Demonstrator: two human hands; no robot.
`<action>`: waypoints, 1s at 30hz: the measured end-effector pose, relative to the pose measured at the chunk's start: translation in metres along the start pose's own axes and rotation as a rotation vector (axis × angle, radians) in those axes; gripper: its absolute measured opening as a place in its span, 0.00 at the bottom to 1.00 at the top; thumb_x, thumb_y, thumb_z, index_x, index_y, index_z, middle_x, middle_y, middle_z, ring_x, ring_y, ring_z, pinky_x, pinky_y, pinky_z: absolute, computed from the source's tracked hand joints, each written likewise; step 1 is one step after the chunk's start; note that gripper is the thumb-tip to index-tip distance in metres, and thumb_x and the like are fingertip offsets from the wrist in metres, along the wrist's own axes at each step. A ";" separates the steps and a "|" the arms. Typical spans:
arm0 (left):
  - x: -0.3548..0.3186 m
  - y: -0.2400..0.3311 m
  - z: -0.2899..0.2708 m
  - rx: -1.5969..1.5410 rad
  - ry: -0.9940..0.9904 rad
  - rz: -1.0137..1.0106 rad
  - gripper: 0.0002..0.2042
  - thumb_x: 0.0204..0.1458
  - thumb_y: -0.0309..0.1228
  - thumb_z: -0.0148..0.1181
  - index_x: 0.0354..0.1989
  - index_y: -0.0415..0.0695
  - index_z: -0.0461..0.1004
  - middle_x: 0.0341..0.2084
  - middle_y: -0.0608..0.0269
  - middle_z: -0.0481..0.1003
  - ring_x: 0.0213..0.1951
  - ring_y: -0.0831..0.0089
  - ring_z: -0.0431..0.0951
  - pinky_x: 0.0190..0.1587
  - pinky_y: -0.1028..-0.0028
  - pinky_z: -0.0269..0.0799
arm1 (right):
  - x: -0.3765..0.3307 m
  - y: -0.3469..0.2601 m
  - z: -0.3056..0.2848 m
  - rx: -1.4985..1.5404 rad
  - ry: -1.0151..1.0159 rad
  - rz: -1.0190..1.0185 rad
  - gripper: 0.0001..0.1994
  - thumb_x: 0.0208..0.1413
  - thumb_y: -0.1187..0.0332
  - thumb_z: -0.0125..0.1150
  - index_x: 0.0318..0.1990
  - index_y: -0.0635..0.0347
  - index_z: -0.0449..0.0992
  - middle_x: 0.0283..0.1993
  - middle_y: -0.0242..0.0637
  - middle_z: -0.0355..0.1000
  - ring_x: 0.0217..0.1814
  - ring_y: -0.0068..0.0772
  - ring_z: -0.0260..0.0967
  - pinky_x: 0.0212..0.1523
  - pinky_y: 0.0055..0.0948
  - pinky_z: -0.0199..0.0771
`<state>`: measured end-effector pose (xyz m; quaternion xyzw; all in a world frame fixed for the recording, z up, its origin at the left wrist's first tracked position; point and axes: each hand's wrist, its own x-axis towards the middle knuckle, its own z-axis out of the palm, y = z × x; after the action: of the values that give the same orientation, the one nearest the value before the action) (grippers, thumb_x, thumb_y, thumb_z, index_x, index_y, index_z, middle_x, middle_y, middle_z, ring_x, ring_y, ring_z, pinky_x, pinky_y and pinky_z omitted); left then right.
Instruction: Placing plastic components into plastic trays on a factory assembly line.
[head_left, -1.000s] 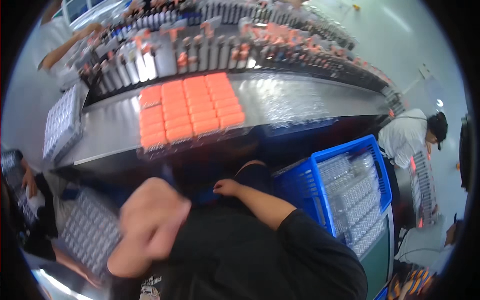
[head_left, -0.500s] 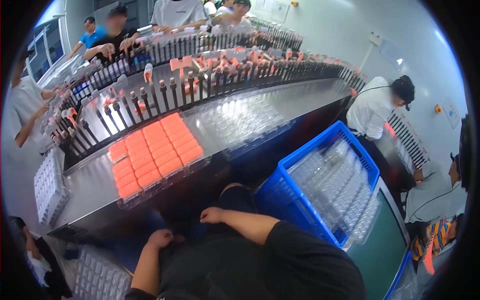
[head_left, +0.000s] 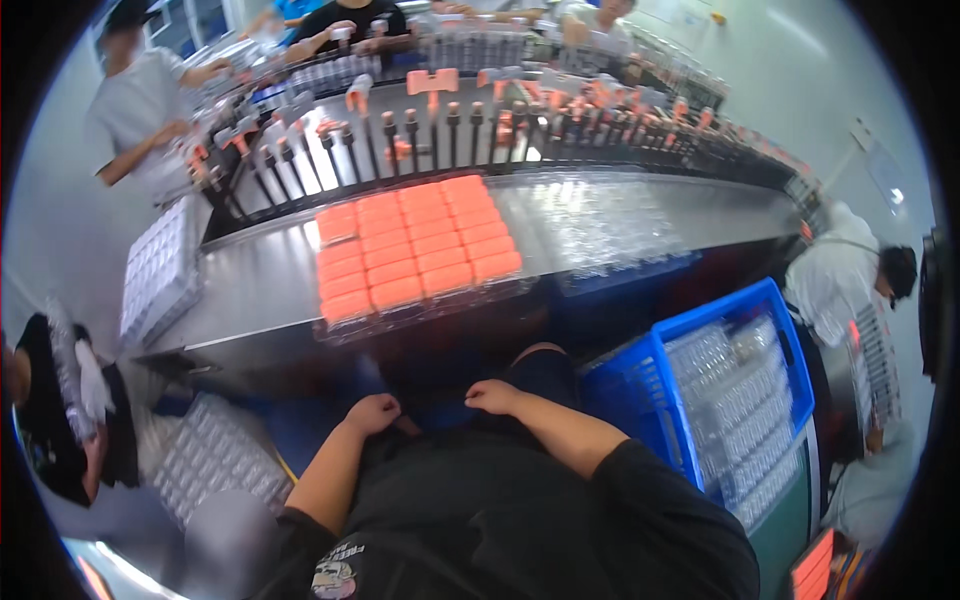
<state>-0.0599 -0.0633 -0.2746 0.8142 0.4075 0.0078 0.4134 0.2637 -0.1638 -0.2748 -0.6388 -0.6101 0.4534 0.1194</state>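
Observation:
My left hand (head_left: 374, 412) hovers low over my lap, its fingers curled in with nothing seen in them. A short gap away, my right hand (head_left: 492, 397) is likewise closed, with no object showing in it. Neither hand touches the steel bench in front of me. Nearest to them on the bench's front edge lies a clear plastic tray (head_left: 425, 300) packed with rows of bright orange blocks (head_left: 418, 245). One piece at its far left corner sits unevenly. To the right of it are clear empty-looking blister trays (head_left: 610, 225).
Black upright pegs (head_left: 412, 135), some topped with orange and white parts, line the bench's far side. A blue crate (head_left: 690, 440) of clear trays stands at my right. White trays (head_left: 160, 270) lean at the bench's left end; more trays (head_left: 215, 455) lie below. Several people work around.
My view has swung left, so the bench and crate sit farther right in the picture. Both hands stay closed over my lap. A person holding trays shows more fully at the left.

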 end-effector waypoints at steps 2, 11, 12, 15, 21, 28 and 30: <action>-0.001 0.006 -0.001 -0.036 0.012 -0.040 0.13 0.53 0.39 0.60 0.40 0.44 0.79 0.35 0.52 0.81 0.41 0.56 0.81 0.45 0.62 0.75 | 0.001 0.002 -0.001 0.000 -0.039 -0.010 0.18 0.56 0.53 0.64 0.46 0.56 0.81 0.46 0.44 0.79 0.52 0.45 0.75 0.54 0.38 0.73; 0.001 0.014 -0.004 -0.007 -0.026 -0.059 0.12 0.53 0.39 0.60 0.40 0.44 0.79 0.36 0.53 0.81 0.42 0.56 0.81 0.46 0.63 0.75 | 0.002 0.009 0.003 0.051 0.013 0.027 0.18 0.55 0.54 0.66 0.46 0.57 0.81 0.46 0.44 0.79 0.51 0.41 0.76 0.54 0.35 0.73; 0.000 0.011 -0.003 -0.006 -0.030 -0.066 0.12 0.53 0.39 0.60 0.40 0.44 0.79 0.36 0.54 0.81 0.42 0.56 0.81 0.46 0.63 0.75 | 0.003 0.007 0.004 0.045 0.014 0.014 0.18 0.55 0.54 0.66 0.47 0.56 0.81 0.46 0.43 0.79 0.51 0.42 0.76 0.54 0.35 0.73; 0.001 0.002 0.001 -0.029 -0.030 -0.057 0.12 0.53 0.38 0.60 0.40 0.45 0.80 0.36 0.54 0.81 0.42 0.56 0.81 0.46 0.63 0.75 | 0.005 0.009 0.006 0.019 0.022 0.013 0.18 0.56 0.56 0.65 0.48 0.58 0.80 0.46 0.42 0.80 0.50 0.38 0.76 0.53 0.33 0.73; 0.002 0.004 -0.002 -0.041 -0.021 -0.057 0.13 0.52 0.38 0.61 0.41 0.44 0.80 0.35 0.53 0.81 0.41 0.57 0.82 0.45 0.63 0.76 | 0.001 0.005 0.002 0.019 0.026 0.020 0.19 0.56 0.55 0.65 0.48 0.58 0.80 0.45 0.42 0.80 0.50 0.38 0.76 0.53 0.34 0.73; 0.001 0.003 -0.001 -0.050 0.013 -0.061 0.13 0.52 0.38 0.63 0.40 0.44 0.80 0.34 0.54 0.82 0.39 0.59 0.82 0.44 0.65 0.77 | 0.001 0.000 -0.002 0.009 -0.009 0.015 0.20 0.56 0.54 0.64 0.49 0.59 0.80 0.47 0.43 0.79 0.51 0.40 0.76 0.54 0.34 0.73; 0.001 -0.001 -0.001 -0.055 0.013 -0.070 0.13 0.52 0.38 0.63 0.40 0.44 0.80 0.33 0.54 0.82 0.39 0.59 0.82 0.44 0.65 0.77 | 0.002 0.001 -0.001 0.007 -0.003 0.016 0.20 0.56 0.53 0.64 0.49 0.58 0.80 0.47 0.43 0.79 0.51 0.40 0.76 0.54 0.35 0.73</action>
<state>-0.0603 -0.0622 -0.2748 0.7877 0.4380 0.0101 0.4331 0.2644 -0.1623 -0.2756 -0.6426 -0.6035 0.4575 0.1167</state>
